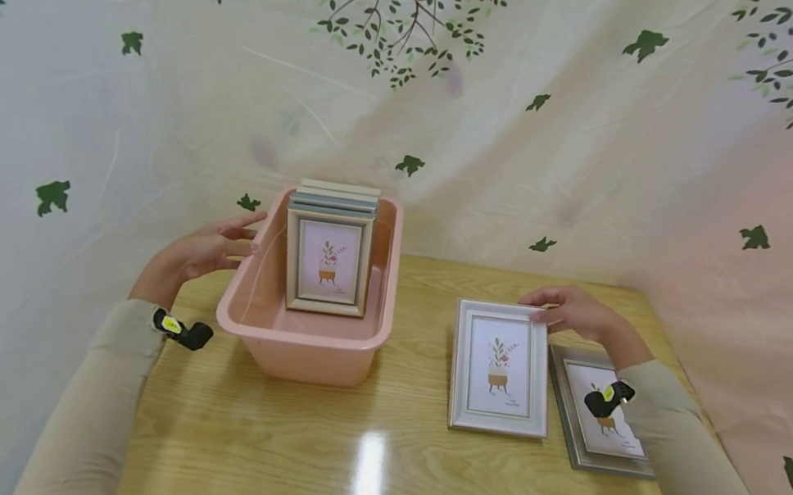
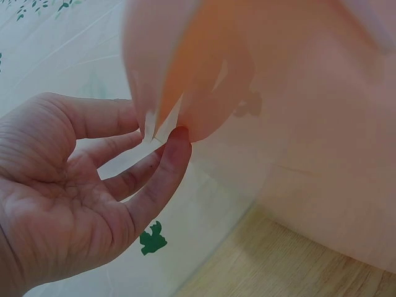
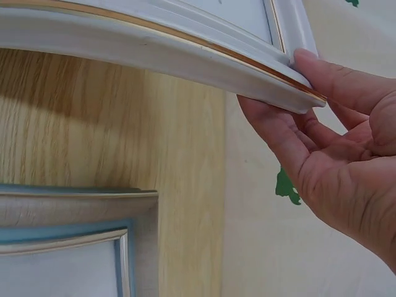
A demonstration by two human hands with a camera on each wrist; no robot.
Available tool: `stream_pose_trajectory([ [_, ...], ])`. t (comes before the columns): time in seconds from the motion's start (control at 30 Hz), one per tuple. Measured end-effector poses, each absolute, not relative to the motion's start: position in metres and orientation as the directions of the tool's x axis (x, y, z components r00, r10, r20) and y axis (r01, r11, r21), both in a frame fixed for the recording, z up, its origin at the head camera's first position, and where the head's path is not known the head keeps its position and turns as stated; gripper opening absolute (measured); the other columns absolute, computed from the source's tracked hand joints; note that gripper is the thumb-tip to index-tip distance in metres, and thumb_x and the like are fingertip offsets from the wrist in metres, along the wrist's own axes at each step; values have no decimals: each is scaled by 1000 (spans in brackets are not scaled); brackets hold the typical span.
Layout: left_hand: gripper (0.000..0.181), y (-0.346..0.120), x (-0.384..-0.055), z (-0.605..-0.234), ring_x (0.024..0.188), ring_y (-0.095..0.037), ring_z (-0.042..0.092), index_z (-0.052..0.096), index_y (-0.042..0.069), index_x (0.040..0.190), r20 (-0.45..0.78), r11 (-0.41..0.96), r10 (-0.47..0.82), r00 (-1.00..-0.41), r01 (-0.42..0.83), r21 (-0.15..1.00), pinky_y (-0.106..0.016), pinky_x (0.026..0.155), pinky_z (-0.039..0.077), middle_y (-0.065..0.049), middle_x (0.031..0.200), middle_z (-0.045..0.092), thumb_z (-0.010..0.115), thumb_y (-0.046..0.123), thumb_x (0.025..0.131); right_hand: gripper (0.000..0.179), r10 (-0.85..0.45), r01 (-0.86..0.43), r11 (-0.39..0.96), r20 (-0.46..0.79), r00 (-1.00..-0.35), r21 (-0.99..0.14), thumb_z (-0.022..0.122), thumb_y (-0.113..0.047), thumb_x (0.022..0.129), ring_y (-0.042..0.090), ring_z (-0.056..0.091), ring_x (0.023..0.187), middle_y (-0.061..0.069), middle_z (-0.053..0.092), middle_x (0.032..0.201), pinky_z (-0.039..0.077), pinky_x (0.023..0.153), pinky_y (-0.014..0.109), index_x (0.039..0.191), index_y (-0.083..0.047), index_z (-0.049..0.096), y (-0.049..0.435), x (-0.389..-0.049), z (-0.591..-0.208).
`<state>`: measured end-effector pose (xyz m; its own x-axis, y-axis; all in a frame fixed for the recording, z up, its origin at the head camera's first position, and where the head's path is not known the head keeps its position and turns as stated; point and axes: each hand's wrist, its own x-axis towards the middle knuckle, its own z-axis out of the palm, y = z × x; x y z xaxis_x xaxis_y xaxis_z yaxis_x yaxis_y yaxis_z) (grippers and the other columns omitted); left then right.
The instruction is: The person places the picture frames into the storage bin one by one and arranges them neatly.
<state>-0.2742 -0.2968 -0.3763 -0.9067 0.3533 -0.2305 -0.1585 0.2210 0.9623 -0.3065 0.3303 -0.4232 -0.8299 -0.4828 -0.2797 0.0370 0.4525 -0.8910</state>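
On the left of the head view, my left hand (image 1: 214, 248) is at the side of a pink plastic basin (image 1: 304, 338). Its thumb and fingers (image 2: 176, 148) pinch the basin's flared lip in the left wrist view. Several picture frames stand in the basin, the front one gold-edged (image 1: 322, 305) with a potted-plant print. My right hand (image 1: 570, 312) grips the top right corner of a white picture frame (image 1: 463, 371). In the right wrist view the thumb lies on that frame's front and the fingers are beneath; the frame is tilted and raised above the table.
A grey-silver picture frame (image 1: 571, 422) lies on the wooden table (image 1: 283, 448) right of the white one, partly covered by my right forearm. Behind the table hangs a pale cloth (image 1: 481, 167) printed with leaves and branches.
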Motion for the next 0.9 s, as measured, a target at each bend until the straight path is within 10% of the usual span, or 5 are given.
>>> stream_pose_trajectory([
  [0.9,83,-299,-287,-380,142,-41,30,6,22,164,-221,242,374,-901,-135,961,-57,115,27,-25,161,20,59,11,102,38,-469,1,326,-162,-868,-946,66,3,95,22,70,96,5,72,110,59,83,39,130,15,57,314,-305,-395],
])
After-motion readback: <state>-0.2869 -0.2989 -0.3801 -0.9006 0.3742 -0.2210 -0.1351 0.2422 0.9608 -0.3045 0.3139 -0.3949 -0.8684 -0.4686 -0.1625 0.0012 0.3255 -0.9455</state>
